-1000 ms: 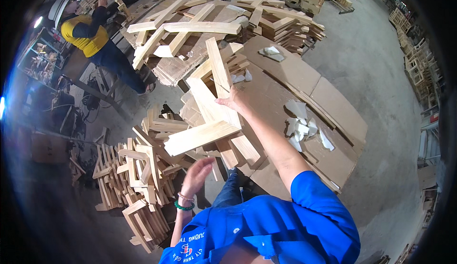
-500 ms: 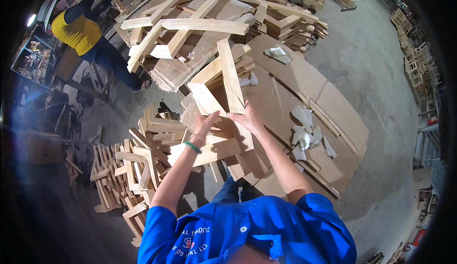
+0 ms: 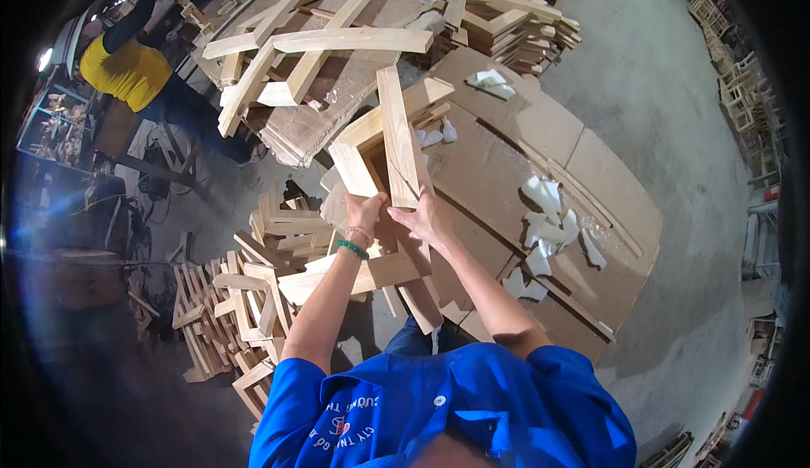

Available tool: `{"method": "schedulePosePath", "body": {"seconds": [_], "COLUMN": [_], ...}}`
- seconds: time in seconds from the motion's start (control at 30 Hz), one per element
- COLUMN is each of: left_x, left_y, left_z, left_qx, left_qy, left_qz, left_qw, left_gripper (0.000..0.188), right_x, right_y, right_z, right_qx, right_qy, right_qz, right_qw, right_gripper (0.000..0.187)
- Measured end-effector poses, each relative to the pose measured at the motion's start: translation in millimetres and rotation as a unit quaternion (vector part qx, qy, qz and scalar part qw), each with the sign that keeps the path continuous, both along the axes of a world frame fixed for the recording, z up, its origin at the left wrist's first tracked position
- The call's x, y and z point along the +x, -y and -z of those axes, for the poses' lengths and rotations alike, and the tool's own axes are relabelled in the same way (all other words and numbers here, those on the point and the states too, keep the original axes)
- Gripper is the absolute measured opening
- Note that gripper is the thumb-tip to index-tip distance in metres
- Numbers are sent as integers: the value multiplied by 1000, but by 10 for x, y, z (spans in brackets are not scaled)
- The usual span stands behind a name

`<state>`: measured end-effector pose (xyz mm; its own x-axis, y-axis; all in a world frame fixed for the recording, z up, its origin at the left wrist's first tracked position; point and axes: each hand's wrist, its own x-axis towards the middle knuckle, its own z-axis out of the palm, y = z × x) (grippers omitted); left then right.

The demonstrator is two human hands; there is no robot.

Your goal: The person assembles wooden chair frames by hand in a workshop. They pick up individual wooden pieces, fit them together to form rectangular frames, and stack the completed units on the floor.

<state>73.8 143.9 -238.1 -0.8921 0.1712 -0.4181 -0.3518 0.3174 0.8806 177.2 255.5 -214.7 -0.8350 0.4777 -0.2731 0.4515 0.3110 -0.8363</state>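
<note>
My left hand [image 3: 364, 213], with a green bracelet at its wrist, is closed at the near end of a short pale wooden board [image 3: 355, 169]. Beside it, my right hand [image 3: 424, 219] grips the edge of a long wooden plank [image 3: 399, 131], thumb pointing left and the other fingers mostly hidden. The plank slants away from me over other stacked wooden pieces [image 3: 428, 95]. Nearer my body, another board [image 3: 363, 277] lies crosswise below both hands. Whether these boards are joined together is hard to make out.
Angled wooden frames [image 3: 245, 299] are heaped on the floor at left. Cardboard [image 3: 481, 177] with white foam scraps [image 3: 544, 228] covers the surface at right. Crossed planks [image 3: 354, 40] lie on a far stack. A person in a yellow shirt [image 3: 126, 72] stands far left.
My left hand's fingers, spread before, have closed at the short board's end. My right hand has tightened along the long plank. The whole view has shifted slightly.
</note>
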Motion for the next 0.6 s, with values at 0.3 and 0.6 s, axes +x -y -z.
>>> {"method": "schedulePosePath", "body": {"seconds": [0.3,0.6], "left_x": [-117,-287], "left_y": [262,278], "left_z": [41,73], "left_qx": [70,-48], "left_qy": [-37,10], "left_qz": [47,129], "left_qw": [996,990], "left_gripper": [8,14], "right_x": [14,18], "right_y": [-30,-216], "right_z": [-88,94], "right_qx": [61,69], "right_qy": [-13,10], "right_qz": [-27,-33], "right_qw": [998,997], "right_gripper": [91,72]}}
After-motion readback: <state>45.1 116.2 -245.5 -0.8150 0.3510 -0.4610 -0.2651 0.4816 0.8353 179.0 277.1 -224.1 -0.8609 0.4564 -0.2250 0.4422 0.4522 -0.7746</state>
